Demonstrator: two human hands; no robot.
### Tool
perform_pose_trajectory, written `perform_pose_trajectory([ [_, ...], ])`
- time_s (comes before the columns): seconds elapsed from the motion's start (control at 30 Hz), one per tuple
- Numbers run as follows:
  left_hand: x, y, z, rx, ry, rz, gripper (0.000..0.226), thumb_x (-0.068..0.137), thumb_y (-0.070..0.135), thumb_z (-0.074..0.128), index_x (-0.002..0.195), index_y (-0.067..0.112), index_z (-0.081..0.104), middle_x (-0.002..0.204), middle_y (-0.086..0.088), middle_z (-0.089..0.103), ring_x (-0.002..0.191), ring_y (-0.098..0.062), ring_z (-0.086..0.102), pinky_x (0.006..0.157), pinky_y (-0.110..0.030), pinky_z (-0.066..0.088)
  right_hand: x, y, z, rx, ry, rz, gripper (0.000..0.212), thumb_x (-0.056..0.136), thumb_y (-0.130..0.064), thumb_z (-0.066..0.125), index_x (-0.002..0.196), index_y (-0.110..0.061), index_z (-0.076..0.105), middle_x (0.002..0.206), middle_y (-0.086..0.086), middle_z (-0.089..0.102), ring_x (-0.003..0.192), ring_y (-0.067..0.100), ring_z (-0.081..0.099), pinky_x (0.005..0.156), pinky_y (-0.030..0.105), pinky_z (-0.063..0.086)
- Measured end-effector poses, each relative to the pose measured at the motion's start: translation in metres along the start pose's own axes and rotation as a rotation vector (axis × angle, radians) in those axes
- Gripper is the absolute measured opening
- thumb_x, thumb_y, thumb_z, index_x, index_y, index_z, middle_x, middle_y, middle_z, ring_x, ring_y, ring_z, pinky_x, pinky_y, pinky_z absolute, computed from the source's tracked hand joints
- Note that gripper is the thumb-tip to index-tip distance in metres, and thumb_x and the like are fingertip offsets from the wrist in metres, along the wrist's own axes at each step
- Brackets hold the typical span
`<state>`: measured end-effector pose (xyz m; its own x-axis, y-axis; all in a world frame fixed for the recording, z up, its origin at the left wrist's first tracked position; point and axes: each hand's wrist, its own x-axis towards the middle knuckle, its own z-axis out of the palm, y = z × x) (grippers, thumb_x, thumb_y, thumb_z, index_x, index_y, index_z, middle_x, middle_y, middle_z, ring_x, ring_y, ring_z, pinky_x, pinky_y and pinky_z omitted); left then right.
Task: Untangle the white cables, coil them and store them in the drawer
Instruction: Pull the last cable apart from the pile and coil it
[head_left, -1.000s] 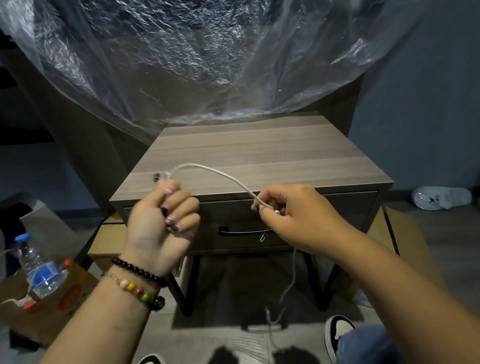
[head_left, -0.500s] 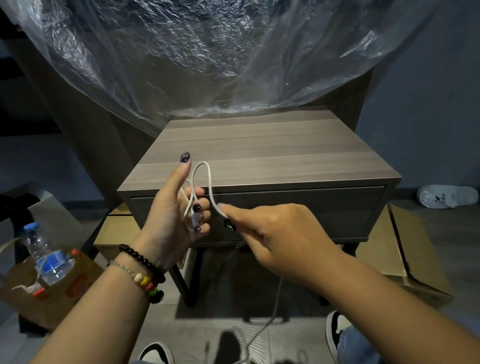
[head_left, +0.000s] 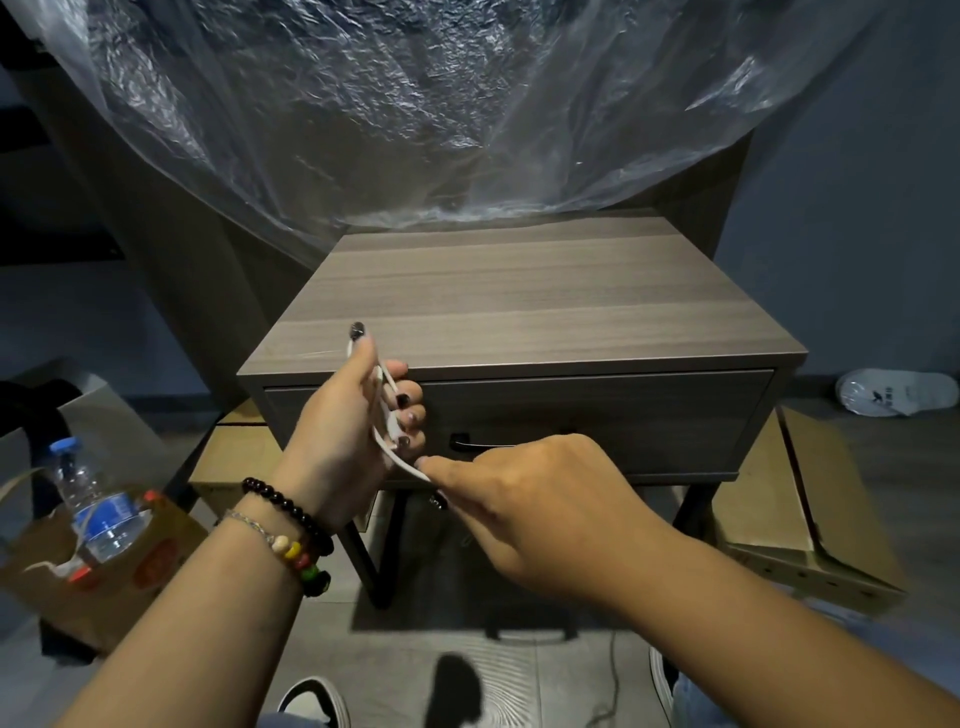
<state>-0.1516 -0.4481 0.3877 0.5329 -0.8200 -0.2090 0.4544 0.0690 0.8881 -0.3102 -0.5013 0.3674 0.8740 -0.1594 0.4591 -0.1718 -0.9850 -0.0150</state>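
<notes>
A thin white cable is looped around my left hand, which is held up in front of the wooden nightstand with its fingers curled over the loops. My right hand pinches the cable just below my left hand, close to the drawer's black handle. The cable's loose tail trails down to the floor. The drawer is closed.
Clear plastic sheeting hangs over the back of the nightstand. A paper bag with a water bottle stands at the left. Flat cardboard lies at the right, a white slipper beyond it. My shoes show at the bottom.
My right hand has drawn the cable down and under my left hand, adding a turn to the loops. Both hands have dropped lower in front of the drawer.
</notes>
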Motion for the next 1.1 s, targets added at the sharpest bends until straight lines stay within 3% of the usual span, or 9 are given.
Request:
perform_pose_trajectory([
  [0.13,0.004,0.003,-0.005,-0.209,0.011,0.029,0.045,0.099,0.056,0.023,0.085,0.017,0.041,0.061,0.004,0.033,0.047,-0.007,0.033,0.044,-0.018,0.029,-0.002,0.002,-0.002,0.088,-0.068,0.059,0.036,0.091,-0.038,0.035,0.109,-0.034,0.065,0.064,-0.01,0.064,0.05,0.011,0.057,0.042,0.022,0.036],
  [0.37,0.003,0.016,-0.009,-0.493,-0.056,-0.016,0.058,0.091,0.067,0.03,0.068,0.017,0.048,0.053,0.01,0.032,0.034,-0.003,0.03,0.028,-0.011,0.02,0.007,0.01,-0.012,0.583,-0.264,0.29,0.029,0.096,-0.04,0.048,0.122,-0.044,0.06,0.082,-0.011,0.07,0.071,0.007,0.061,0.067,0.029,0.05],
  [0.47,0.003,0.023,-0.009,-0.44,-0.128,-0.025,0.066,0.083,0.077,0.026,0.066,0.018,0.048,0.051,0.01,0.029,0.032,-0.004,0.027,0.027,-0.012,0.017,0.011,0.025,-0.015,0.701,-0.265,0.369,0.021,0.089,-0.042,0.055,0.098,-0.036,0.073,0.077,-0.005,0.071,0.07,0.015,0.065,0.07,0.041,0.054],
  [0.63,-0.004,0.027,-0.004,-0.236,-0.278,-0.108,0.062,0.085,0.074,0.026,0.067,0.018,0.045,0.051,0.008,0.029,0.031,-0.002,0.025,0.029,-0.012,0.012,0.01,0.059,-0.035,0.777,-0.272,0.476,0.016,0.083,-0.032,0.068,0.079,-0.02,0.078,0.077,0.013,0.07,0.063,0.014,0.056,0.063,0.032,0.046],
  [0.73,-0.008,0.018,0.005,-0.09,-0.256,-0.103,0.061,0.088,0.07,0.024,0.063,0.018,0.046,0.058,0.002,0.047,0.038,-0.003,0.039,0.031,-0.011,0.027,0.007,0.069,-0.038,0.712,-0.19,0.494,0.012,0.079,-0.035,0.071,0.079,-0.025,0.077,0.076,0.004,0.072,0.076,0.025,0.064,0.071,0.042,0.053],
  [0.8,-0.008,0.011,0.01,0.005,-0.201,-0.099,0.066,0.089,0.069,0.022,0.059,0.016,0.047,0.081,-0.008,0.07,0.064,-0.013,0.065,0.052,-0.022,0.055,0.007,0.07,-0.037,0.674,-0.115,0.483,0.007,0.079,-0.032,0.072,0.078,-0.027,0.077,0.073,0.0,0.071,0.076,0.023,0.064,0.072,0.044,0.053],
  [0.9,-0.009,0.005,0.012,0.065,-0.205,-0.154,0.066,0.09,0.068,0.018,0.063,0.014,0.043,0.114,-0.019,0.068,0.107,-0.028,0.066,0.087,-0.045,0.056,0.007,0.068,-0.035,0.61,-0.043,0.445,0.009,0.076,-0.036,0.071,0.078,-0.029,0.077,0.071,-0.005,0.07,0.07,0.015,0.063,0.068,0.045,0.055],
  [1.0,-0.013,0.001,0.014,0.108,-0.256,-0.228,0.064,0.09,0.068,0.02,0.067,0.013,0.043,0.114,-0.024,0.067,0.106,-0.033,0.066,0.082,-0.051,0.054,0.009,0.069,-0.032,0.561,0.04,0.422,0.01,0.076,-0.036,0.073,0.079,-0.028,0.078,0.072,-0.009,0.069,0.07,0.01,0.062,0.068,0.044,0.054],
  [1.1,-0.016,-0.005,0.019,0.235,-0.282,-0.262,0.062,0.088,0.069,0.022,0.073,0.013,0.046,0.103,-0.024,0.07,0.084,-0.028,0.073,0.059,-0.036,0.061,0.01,0.068,-0.031,0.519,0.11,0.379,0.008,0.077,-0.033,0.074,0.08,-0.027,0.078,0.073,-0.013,0.068,0.072,0.008,0.062,0.069,0.042,0.053],
])
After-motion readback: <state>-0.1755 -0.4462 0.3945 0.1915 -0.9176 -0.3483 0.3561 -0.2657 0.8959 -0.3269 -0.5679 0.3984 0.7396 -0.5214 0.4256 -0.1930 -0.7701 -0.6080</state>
